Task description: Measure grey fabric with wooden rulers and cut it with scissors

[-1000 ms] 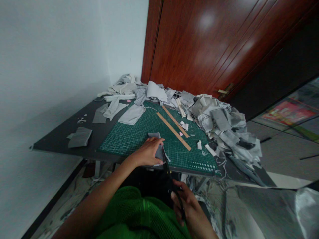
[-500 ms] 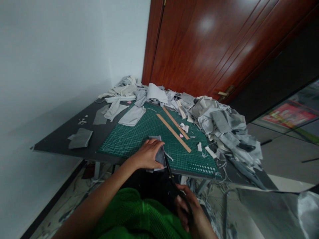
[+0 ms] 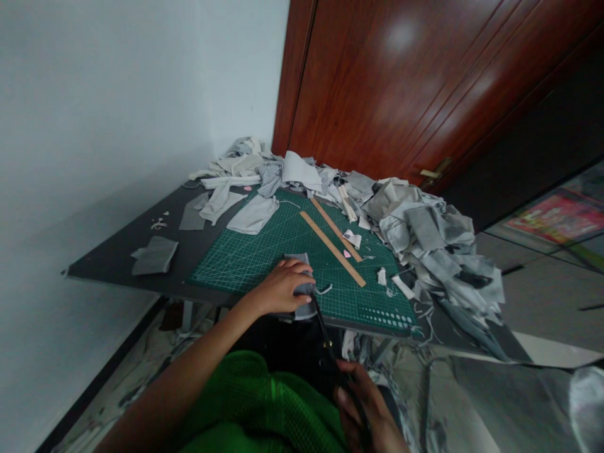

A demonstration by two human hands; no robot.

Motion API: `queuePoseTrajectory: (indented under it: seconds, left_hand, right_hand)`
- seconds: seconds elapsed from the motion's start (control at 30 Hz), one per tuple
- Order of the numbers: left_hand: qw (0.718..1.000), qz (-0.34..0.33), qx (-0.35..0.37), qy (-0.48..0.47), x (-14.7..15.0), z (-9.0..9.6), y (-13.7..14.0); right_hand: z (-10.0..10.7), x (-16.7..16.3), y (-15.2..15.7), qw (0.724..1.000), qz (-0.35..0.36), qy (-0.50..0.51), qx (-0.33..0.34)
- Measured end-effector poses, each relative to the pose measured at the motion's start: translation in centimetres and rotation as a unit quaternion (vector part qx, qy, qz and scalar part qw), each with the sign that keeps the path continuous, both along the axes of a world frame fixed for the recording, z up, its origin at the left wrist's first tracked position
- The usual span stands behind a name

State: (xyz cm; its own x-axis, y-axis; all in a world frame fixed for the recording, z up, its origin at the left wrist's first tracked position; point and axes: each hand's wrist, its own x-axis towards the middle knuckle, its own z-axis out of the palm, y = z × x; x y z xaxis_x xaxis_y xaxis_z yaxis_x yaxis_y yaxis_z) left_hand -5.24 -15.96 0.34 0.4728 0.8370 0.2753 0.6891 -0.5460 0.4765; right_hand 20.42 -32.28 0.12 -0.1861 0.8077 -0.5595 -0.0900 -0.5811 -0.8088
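My left hand [image 3: 285, 286] grips a small grey fabric piece [image 3: 306, 308] at the front edge of the green cutting mat [image 3: 264, 258]. Its fingers lie over the top of the cloth and the thumb presses nearer the edge. In my right hand [image 3: 368, 402] are black scissors [image 3: 326, 340], held by the handles below the table edge. Their blades point up to the right side of the fabric; whether they are parted is too small to tell. A thin pale trimmed strip [image 3: 323, 290] curls on the mat beside the cloth.
Two wooden rulers [image 3: 333, 248] lie slantwise on the mat. A large heap of grey and white fabric pieces [image 3: 425, 233] covers the table's back and right. More cut pieces [image 3: 155, 256] lie at left. A wall and a wooden door [image 3: 368, 94] stand behind.
My left hand's thumb and fingers have shifted slightly on the fabric, showing more of its near end. The thin strip has curled. The scissors remain at the fabric's right edge.
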Motion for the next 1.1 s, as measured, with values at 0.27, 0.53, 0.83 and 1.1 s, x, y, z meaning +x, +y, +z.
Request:
queuePoseTrajectory:
  seconds: [0.27, 0.53, 0.83, 1.1]
  left_hand:
    - [1.000, 0.004, -0.001, -0.007, 0.0, 0.1, -0.1]
    - [0.999, 0.026, -0.013, -0.015, 0.0, -0.1, -0.2]
    - [0.999, 0.025, -0.010, -0.036, 0.1, -0.2, -0.2]
    - [0.999, 0.031, -0.013, -0.019, 0.4, 0.1, -0.3]
  right_hand:
    - [0.0, -1.5, 1.8, 0.998, 0.015, -0.009, 0.061]
    - [1.1, -1.8, 2.9, 0.997, 0.031, -0.026, 0.071]
    - [1.2, -2.5, 2.4, 0.995, 0.008, -0.043, 0.090]
    - [0.7, -2.4, 2.3, 0.992, 0.034, -0.055, 0.107]
